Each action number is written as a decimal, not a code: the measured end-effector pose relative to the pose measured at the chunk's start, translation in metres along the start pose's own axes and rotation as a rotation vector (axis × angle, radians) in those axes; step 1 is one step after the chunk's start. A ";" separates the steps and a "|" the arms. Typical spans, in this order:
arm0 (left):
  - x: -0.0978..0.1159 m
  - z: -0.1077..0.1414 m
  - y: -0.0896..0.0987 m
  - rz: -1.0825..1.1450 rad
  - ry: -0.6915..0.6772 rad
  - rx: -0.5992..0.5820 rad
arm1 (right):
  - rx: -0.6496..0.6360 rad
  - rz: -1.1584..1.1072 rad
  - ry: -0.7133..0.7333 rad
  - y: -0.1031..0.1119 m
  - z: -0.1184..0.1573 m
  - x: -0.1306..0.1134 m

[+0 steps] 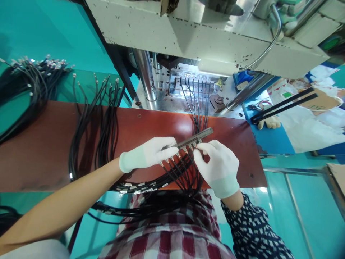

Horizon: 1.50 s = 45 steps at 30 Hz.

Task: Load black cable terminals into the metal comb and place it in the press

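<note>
While most writing here is too small or blurred to read, you've got a tan piece (pixel 323 99) at far R w/ a few printed letters, poss. "DF", can't be sure. White tags (pixel 129 184) wrap the black cables (pixel 175 174) in front of you, text illegible; faint marks on the metal bar (pixel 201 135), also unreadable. Your L hand (pixel 161 151), gloved, is clamped on the bar's L end, thumb on top, holding it tilted above the worktop (pixel 237 144), R end farther from you. Your R hand (pixel 215 163), also gloved, has thumb & index at the connectors (pixel 185 149) near the bar's R end; can't tell if they're pinched on one. Cables run from that row down twd the checked cloth (pixel 172 241) on your lap. Beyond the bar, more leads (pixel 198 104) run from the worktop into the die (pixel 185 88), w/ the press beam (pixel 215 45), paint chipped, overhanging & partly hiding the back, and steel posts (pixel 145 75) either side. Cable bundles (pixel 106 133) lie across the worktop on your L. To the R, a blue surface (pixel 283 138) carries two black bars (pixel 288 102), a spare glove (pixel 272 122) beside/under them, & clear plastic (pixel 302 133).
</note>
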State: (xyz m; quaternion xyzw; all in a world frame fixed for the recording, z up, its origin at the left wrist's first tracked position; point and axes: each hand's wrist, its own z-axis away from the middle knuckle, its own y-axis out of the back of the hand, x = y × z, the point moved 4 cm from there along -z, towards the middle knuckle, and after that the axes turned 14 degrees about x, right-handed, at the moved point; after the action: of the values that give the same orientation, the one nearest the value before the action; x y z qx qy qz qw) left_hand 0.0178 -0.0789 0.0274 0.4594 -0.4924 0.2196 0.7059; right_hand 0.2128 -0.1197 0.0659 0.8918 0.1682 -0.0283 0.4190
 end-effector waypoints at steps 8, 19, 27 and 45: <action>0.004 -0.001 0.000 -0.015 0.007 -0.009 | 0.075 0.001 0.013 -0.011 -0.002 0.001; 0.004 0.001 -0.001 0.028 0.023 -0.005 | 0.050 0.046 0.098 0.003 0.000 -0.012; 0.005 0.000 -0.001 0.007 -0.006 -0.004 | 0.103 0.010 0.090 -0.009 0.001 -0.012; 0.003 0.002 -0.002 0.014 0.009 0.027 | 0.039 0.019 0.148 -0.013 0.004 -0.024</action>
State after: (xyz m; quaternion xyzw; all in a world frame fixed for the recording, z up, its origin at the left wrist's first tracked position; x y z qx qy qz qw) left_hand 0.0200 -0.0818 0.0295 0.4644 -0.4895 0.2331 0.7003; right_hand 0.1867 -0.1218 0.0579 0.9009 0.1897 0.0383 0.3884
